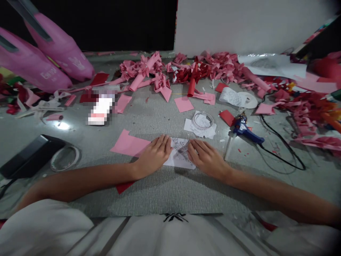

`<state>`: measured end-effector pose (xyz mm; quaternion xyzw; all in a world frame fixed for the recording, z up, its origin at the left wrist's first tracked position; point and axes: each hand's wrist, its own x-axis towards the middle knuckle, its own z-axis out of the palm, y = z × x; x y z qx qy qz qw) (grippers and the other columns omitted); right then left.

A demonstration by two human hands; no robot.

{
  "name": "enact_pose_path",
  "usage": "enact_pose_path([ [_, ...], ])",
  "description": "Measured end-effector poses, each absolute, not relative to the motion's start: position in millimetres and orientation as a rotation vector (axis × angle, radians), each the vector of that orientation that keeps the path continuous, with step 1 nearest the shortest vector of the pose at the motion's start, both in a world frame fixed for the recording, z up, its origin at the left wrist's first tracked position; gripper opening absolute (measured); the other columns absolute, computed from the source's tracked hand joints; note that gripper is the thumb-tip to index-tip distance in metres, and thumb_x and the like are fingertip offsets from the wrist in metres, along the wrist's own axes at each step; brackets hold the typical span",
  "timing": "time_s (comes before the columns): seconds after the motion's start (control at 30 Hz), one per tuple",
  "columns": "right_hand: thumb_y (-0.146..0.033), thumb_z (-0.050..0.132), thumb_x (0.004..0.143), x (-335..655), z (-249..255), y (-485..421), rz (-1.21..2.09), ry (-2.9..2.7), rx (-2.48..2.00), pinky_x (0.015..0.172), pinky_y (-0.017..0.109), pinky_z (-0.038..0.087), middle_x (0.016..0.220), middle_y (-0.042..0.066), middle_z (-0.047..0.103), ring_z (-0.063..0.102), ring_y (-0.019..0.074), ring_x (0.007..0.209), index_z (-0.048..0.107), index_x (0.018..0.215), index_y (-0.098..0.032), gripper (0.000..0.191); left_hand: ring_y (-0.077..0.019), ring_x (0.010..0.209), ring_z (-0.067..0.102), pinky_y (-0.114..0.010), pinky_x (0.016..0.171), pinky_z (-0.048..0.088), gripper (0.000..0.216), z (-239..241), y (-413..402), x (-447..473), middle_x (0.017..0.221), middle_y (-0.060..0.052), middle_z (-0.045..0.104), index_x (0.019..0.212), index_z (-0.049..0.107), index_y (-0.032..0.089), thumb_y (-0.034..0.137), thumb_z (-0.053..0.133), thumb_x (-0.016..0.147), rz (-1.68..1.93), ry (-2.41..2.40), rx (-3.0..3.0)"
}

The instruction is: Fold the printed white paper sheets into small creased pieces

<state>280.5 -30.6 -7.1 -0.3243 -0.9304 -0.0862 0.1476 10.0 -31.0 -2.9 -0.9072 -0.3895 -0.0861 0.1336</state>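
Here, a white paper with dark drawings lies on the worktop between the left hand and the right hand. Both touch it, fingers close together; one cannot tell if they pinch it. Two pink bottles are at the back left, insides hidden. A tape ring sits on paper scraps.

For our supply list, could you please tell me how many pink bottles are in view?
2: one pink bottle is at the upper-left edge, and the other pink bottle is just to its right. Others may be hidden.
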Motion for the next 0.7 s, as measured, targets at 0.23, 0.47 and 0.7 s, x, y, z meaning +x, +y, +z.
enact_pose_path([
  [0.23,-0.023,0.057,0.104,273.5,4.2,-37.5,-0.618,-2.567,-1.03,0.077,0.041,0.057,0.107,0.019,0.079,0.073,0.03,0.093,0.071,0.112,-0.01,0.021,-0.0411,0.124,0.072,-0.048,0.093,0.065,0.053,-5.1,-34.8,11.7,0.127,-0.031,0.073,0.137,0.065,-0.004,0.04,0.051,0.111,-0.391,-1.349,-2.46],
  [0.47,-0.017,0.054,0.103,274.4,5.0,-30.0,-0.478,-2.429,-1.089,0.079,0.039,0.057,0.103,0.014,0.08,0.073,0.0264,0.09,0.07,0.112,-0.013,0.019,-0.0314,0.154,0.047,-0.048,0.127,0.044,0.057,2.0,-20.1,9.1,0.161,-0.019,0.053,0.149,0.056,0.008,0.047,0.057,0.108,-0.536,-0.937,-2.905],
  [0.7,-0.012,0.047,0.1,281.0,3.5,-19.1,-0.046,-2.258,-0.847,0.102,0.051,0.056,0.134,0.013,0.074,0.069,0.0303,0.124,0.054,0.151,-0.021,0.052,-0.0302,0.149,0.054,-0.05,0.122,0.048,0.041,-5.7,-15.7,9.7,0.155,-0.017,0.059,0.14,0.066,0.01,0.037,0.055,0.11,-0.56,-1.023,-2.978],
])
